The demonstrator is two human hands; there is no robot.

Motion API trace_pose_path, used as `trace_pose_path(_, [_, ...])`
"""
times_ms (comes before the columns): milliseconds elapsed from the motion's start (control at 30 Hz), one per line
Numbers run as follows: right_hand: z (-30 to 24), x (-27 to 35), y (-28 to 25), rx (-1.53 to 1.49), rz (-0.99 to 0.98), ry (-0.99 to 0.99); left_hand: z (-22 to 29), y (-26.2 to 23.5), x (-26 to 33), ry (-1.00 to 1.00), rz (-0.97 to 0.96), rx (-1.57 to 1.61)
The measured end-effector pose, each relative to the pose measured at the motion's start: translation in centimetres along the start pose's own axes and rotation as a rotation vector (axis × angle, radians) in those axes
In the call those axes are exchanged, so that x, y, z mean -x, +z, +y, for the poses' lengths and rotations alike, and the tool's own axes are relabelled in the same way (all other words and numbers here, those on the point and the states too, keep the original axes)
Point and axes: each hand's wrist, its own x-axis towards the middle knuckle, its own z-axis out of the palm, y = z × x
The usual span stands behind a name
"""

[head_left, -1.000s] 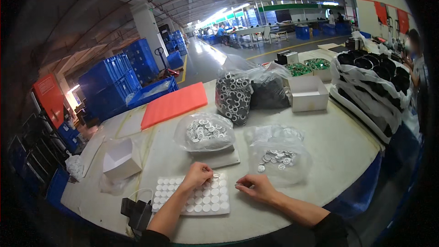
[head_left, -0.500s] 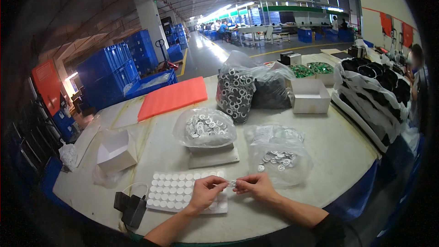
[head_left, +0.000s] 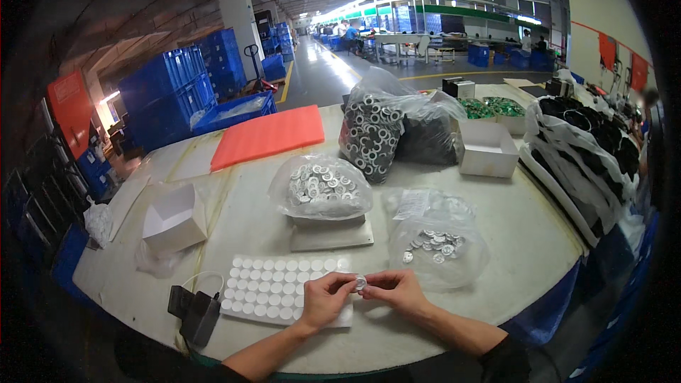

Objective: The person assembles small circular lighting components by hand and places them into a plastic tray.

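Note:
Pinched between the fingertips of my left hand (head_left: 325, 299) and my right hand (head_left: 401, 291) is a small round silvery disc (head_left: 360, 283). Both hands are closed on it, just above the table's near part. Under and beside my left hand lies a white sheet of round white pieces (head_left: 264, 286) set in rows; the hand hides its right part. Beyond my right hand rests an open clear plastic bag (head_left: 464, 269) with silvery discs (head_left: 434, 242) inside. A fuller bag of similar discs (head_left: 323, 183) sits on a flat metal block (head_left: 332, 234).
A black power adapter (head_left: 200, 320) with a cable lies left of the sheet. White boxes (head_left: 170, 223), a red foam sheet (head_left: 268, 136), bags of ringed black parts (head_left: 372, 135), green circuit boards (head_left: 502, 106) and a wrapped stack of black parts (head_left: 578, 149) surround the work area.
My fingertips have drawn closer together around the disc, which now shows its round face. The whole view has shifted slightly.

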Motion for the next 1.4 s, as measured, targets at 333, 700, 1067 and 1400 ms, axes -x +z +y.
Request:
trace_pose_path(333, [0.5,0.2,-0.3,0.107,0.024,-0.051,0.7,-0.2,0.1,-0.176,-0.088,0.261])
trace_pose_path(700, [1.2,0.3,-0.8,0.159,0.041,-0.071,0.5,0.0,0.2,-0.098,-0.131,0.061])
trace_pose_path(1067, [1.2,0.3,-0.2,0.231,-0.002,-0.156,0.1,-0.9,-0.2,-0.273,-0.224,0.318])
trace_pose_path(1400, [1.5,0.4,-0.5,0.365,0.009,-0.093,1.4,-1.5,-0.2,-0.253,-0.358,0.148])
